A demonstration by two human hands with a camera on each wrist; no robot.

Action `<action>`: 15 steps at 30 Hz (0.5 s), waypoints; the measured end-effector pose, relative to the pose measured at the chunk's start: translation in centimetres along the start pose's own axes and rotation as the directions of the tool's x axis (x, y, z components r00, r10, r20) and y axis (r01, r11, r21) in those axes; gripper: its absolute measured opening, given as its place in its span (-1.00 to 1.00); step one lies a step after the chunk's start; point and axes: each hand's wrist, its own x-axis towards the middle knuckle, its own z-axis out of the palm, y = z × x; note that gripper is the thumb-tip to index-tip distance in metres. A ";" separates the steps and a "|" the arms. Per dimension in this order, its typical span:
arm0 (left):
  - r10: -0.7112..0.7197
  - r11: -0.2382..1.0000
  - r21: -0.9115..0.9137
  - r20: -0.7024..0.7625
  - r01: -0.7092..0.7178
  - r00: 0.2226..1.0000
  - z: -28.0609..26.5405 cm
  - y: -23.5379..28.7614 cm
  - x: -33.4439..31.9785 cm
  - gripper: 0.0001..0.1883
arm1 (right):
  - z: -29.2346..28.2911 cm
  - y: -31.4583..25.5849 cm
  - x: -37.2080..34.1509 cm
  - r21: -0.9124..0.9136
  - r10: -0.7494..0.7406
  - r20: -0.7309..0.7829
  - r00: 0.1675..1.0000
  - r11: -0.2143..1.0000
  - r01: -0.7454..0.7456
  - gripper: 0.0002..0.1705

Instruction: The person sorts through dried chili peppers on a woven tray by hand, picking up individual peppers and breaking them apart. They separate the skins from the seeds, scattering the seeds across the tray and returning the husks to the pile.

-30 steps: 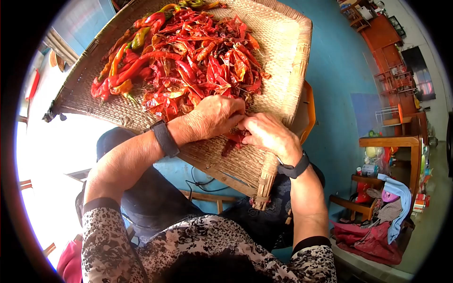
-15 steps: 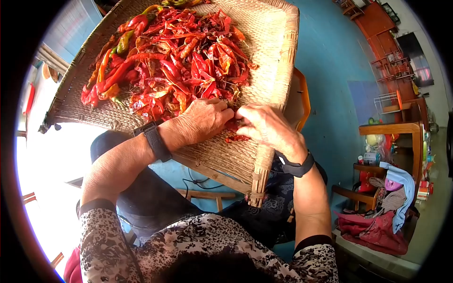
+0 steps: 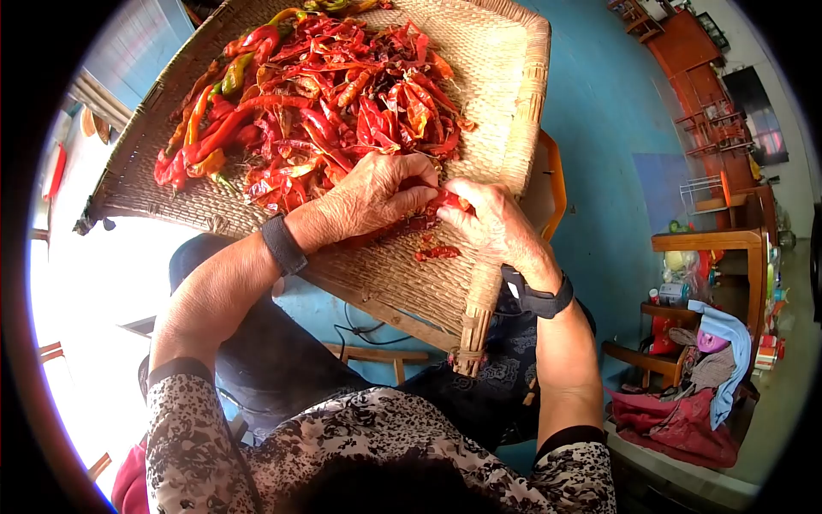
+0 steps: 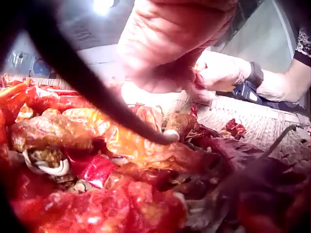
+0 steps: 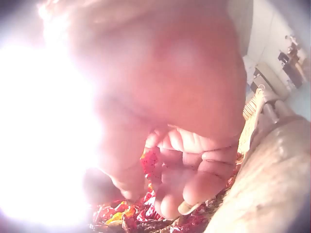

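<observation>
Both hands meet over the near corner of a woven tray (image 3: 505, 51). A small red chili pepper (image 3: 452, 202) shows between their fingertips. My right hand (image 3: 503, 224) pinches it between thumb and fingers, and its red skin also appears beside the curled fingers in the right wrist view. From the other side, my left hand (image 3: 377, 199) grips its end with thumb against bent fingers; that end is hidden under the fingers. Beyond the hands lies a heap of wrinkled red chili peppers (image 3: 360, 94). A short dried chili piece (image 3: 437, 253) lies apart on the weave below the hands.
Greener, fresher chilies (image 3: 235, 75) lie along the tray's left side. The tray's corner leg (image 3: 469, 343) points toward the lap. An orange-rimmed stool (image 3: 555, 184) stands under the right edge. A chair with clothes (image 3: 715, 377) is off to the right.
The hands have shifted slightly up, and a red chili now shows between their fingertips. A short dried piece, earlier mostly covered by the right hand, now lies uncovered on the tray.
</observation>
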 end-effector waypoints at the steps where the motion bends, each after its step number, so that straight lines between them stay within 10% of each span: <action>1: 0.002 1.000 0.000 0.001 -0.002 1.000 0.0 0.3 0.0 -0.84 | -0.1 0.0 -0.1 0.027 0.025 -0.046 0.999 0.999 -0.023 -0.74; 5: -0.217 0.976 0.042 0.087 0.214 0.972 -0.1 0.6 -0.4 -0.69 | -1.9 1.7 -0.9 0.040 0.063 -0.350 0.935 0.998 -0.052 -0.77; 8: 0.005 0.877 0.467 0.234 -0.117 0.972 0.4 -0.6 -1.5 -0.63 | -4.9 3.0 -1.4 -0.078 0.079 -0.620 0.781 0.984 -0.162 -0.75; 13: 0.016 0.784 0.591 0.286 -0.189 0.958 1.5 -0.8 -2.0 -0.69 | -7.4 4.8 -3.0 -0.267 0.207 -0.588 0.782 0.863 -0.430 -0.74; 15: -0.009 0.781 0.603 0.274 -0.164 0.962 1.5 -0.8 -2.1 -0.78 | -6.7 5.2 -3.0 -0.507 0.031 -0.615 0.788 0.750 -0.424 -0.65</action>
